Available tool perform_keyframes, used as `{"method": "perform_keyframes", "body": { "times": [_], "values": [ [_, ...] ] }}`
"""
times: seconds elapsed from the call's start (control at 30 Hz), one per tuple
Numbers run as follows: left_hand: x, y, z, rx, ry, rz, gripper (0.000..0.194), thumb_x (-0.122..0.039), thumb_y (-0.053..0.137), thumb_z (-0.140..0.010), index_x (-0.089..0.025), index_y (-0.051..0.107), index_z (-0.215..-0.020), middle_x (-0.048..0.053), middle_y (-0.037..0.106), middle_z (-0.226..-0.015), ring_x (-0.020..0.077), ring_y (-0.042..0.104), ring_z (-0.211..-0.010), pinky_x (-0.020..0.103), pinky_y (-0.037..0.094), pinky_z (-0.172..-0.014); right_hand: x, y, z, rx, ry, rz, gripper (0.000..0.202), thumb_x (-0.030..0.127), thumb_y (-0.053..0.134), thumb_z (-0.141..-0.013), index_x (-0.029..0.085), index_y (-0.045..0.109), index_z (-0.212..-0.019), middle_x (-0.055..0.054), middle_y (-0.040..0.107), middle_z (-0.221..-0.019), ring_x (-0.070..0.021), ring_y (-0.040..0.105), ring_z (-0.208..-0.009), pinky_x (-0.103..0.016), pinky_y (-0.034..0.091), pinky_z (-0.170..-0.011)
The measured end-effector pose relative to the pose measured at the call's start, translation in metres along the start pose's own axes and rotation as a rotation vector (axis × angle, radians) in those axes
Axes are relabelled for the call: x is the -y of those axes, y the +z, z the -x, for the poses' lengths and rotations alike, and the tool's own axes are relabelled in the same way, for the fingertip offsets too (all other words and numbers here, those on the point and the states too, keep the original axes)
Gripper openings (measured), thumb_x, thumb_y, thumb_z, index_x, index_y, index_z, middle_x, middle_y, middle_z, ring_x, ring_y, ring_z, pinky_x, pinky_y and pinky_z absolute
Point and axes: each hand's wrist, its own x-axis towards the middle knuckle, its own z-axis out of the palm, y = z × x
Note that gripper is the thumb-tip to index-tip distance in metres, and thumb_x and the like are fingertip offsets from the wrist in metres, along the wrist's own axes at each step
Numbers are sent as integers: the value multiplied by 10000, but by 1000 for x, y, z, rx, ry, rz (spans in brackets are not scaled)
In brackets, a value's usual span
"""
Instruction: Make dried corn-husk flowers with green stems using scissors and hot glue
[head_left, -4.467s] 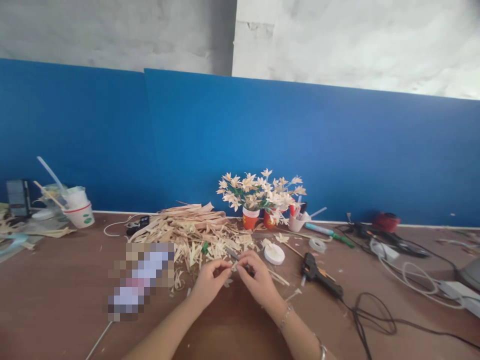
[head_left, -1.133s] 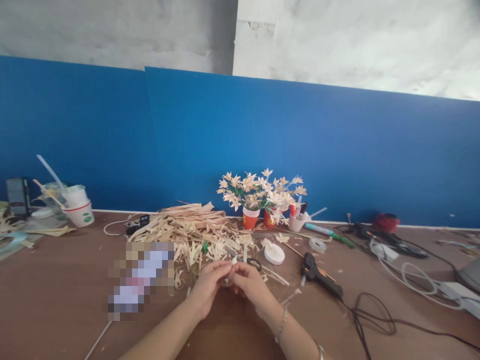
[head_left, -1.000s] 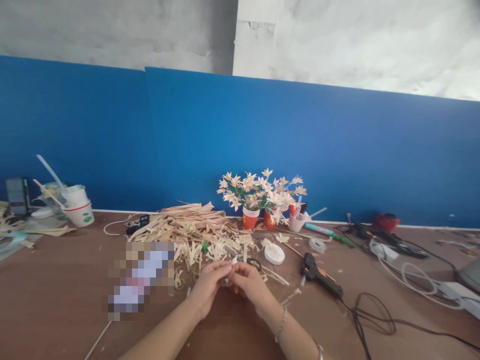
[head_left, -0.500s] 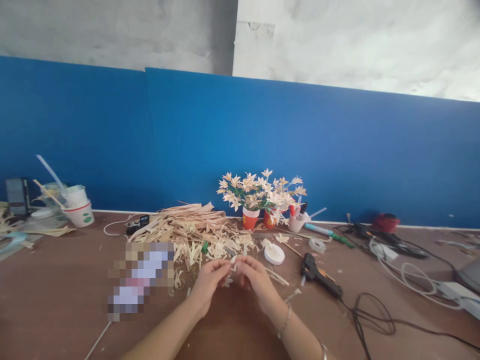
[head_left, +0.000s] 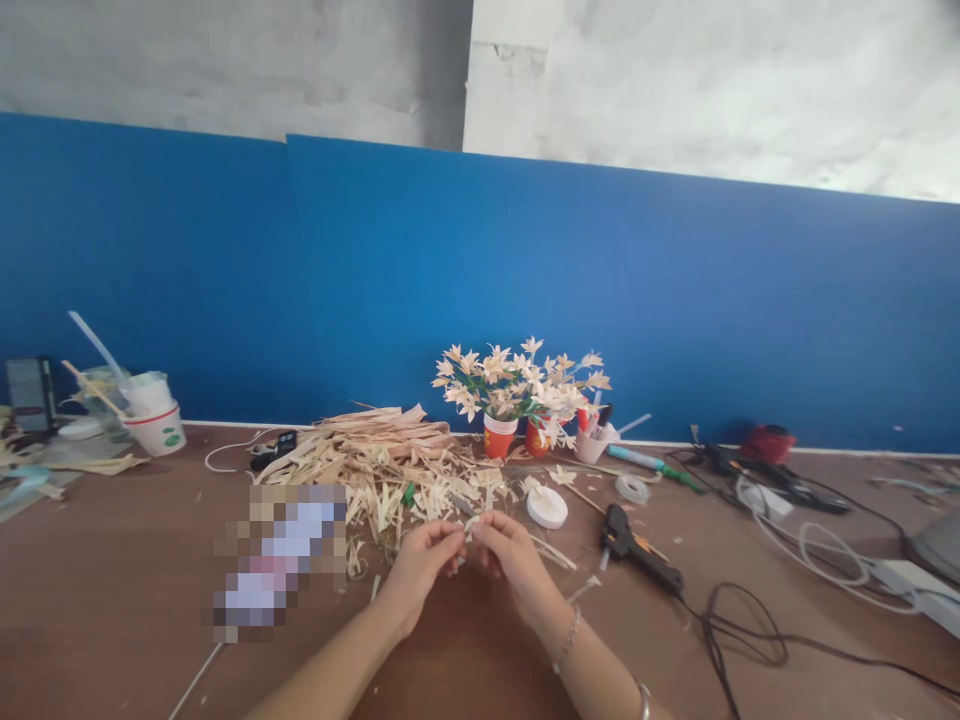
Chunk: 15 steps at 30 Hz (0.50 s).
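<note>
My left hand (head_left: 421, 568) and my right hand (head_left: 513, 558) meet above the front of the brown table, fingertips pinched together. Between them is a small pale strip of dried husk (head_left: 470, 528), mostly covered by the fingers. Just beyond the hands lies a pile of dried husk strips and scraps (head_left: 390, 460), with a grey metal blade-like tool (head_left: 463, 505) at its near edge. A round white lid (head_left: 547, 508) sits past my right hand. Pale husk flowers (head_left: 517, 375) on green stems stand in red paper cups (head_left: 499, 438) behind.
On the right are a black glue gun (head_left: 641, 550) with its cable, a tape roll (head_left: 633, 489), and a white power strip (head_left: 919, 595) among cords. A pixelated object (head_left: 281, 560) with a white cable lies left. Farther left stands a white cup (head_left: 156, 430). A blue partition (head_left: 450, 270) closes the back.
The pale strip between my fingertips has turned and sits lower, less of it sticking up. My fingers have shifted slightly, uncovering more of the metal tool behind them.
</note>
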Motion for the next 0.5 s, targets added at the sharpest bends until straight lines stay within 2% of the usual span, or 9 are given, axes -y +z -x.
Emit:
{"method": "perform_keyframes", "body": {
  "times": [0.3, 0.5],
  "values": [
    [1, 0, 0, -4, 82, -151, 258, -385, 610, -683, -138, 613, -758, -11, 591, -566, 95, 469, -472, 212, 336, -467, 3, 0, 3, 7, 19, -74, 261, 378, 644, -633, 160, 503, -625, 74, 439, -431, -35, 318, -362, -174, 153, -356],
    [1, -1, -1, 1, 104, -154, 220, -343, 595, -709, -134, 612, -776, -12, 599, -590, 88, 464, -483, 205, 346, -475, 4, -1, 4, 53, 29, -165, 229, 335, 655, -632, 160, 507, -625, 65, 442, -480, -46, 357, -402, -173, 146, -361]
  ]
}}
